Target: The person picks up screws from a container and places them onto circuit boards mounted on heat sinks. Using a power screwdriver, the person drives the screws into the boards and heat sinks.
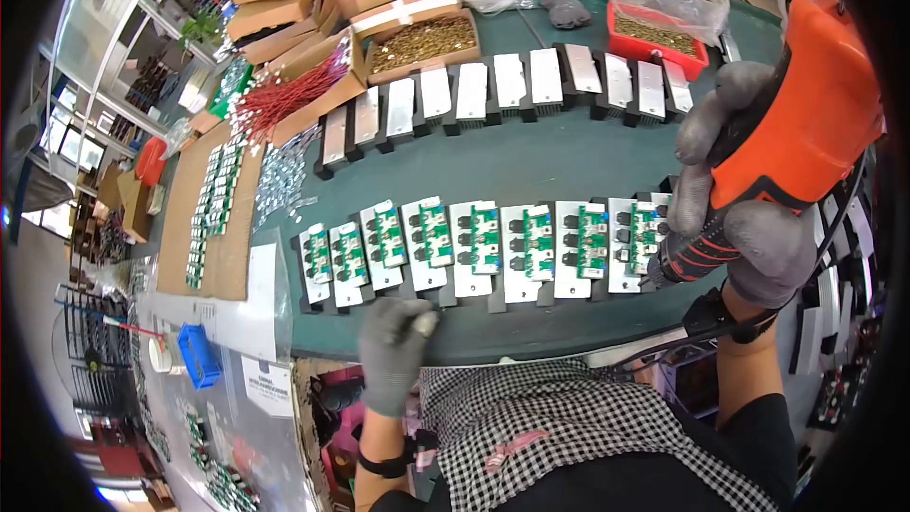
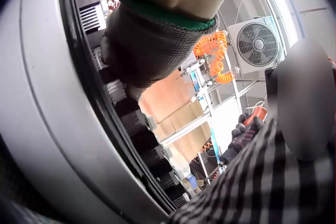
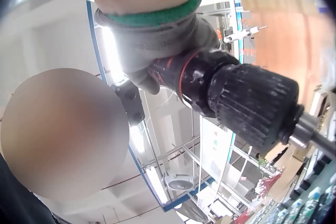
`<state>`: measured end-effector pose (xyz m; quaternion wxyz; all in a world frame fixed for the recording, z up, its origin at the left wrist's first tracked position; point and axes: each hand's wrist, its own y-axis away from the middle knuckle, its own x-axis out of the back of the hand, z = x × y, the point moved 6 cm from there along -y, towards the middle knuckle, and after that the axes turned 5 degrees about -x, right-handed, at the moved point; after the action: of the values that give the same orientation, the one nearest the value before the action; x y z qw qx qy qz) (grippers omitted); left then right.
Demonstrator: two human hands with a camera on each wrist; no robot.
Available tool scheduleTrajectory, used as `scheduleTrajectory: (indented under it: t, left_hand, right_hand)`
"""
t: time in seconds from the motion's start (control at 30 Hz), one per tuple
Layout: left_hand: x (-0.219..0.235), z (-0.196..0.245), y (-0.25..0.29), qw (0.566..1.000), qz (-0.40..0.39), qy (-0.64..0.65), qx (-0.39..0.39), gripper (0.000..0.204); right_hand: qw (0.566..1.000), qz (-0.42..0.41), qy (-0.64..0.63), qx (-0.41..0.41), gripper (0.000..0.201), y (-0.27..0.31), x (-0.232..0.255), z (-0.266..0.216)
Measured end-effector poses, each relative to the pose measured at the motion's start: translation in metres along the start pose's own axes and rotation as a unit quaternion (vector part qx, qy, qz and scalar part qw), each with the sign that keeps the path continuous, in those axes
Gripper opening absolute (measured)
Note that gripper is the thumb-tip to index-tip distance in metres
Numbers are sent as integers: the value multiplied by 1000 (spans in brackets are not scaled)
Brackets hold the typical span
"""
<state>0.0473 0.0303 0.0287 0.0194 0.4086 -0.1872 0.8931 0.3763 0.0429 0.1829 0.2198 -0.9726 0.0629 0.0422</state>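
Green worktop: circuit boards on metal plates lined near its front edge, silver-topped blocks farther back. Right hand, fingers clamped round orange drill at right edge, tip near rightmost plate. Left hand over front edge, fingers bent; can't tell if pinching anything.

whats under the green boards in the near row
Pale plates, with dark blocks showing past their edges. The plate surface directly beneath the green boards is covered, so it can't be seen.
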Motion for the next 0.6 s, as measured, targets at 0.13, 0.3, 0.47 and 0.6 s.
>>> scheduleTrajectory:
  t: [0.13,0.3,0.47,0.6]
  left_hand:
    - [-16,4,10,994,26,-99,46,21]
    - [-22,2,11,991,-17,-98,93,21]
    - [-8,37,-7,990,0,100,97,13]
    - [-42,111,-51,979,-35,94,-175,23]
  right_hand:
    - [1000,12,-21,-14,71,2,-11,1]
    - [999,23,-31,-4,71,5,-7,0]
    - [995,-33,-60,71,71,6,19,-12]
    - [984,-58,-98,138,73,7,36,-31]
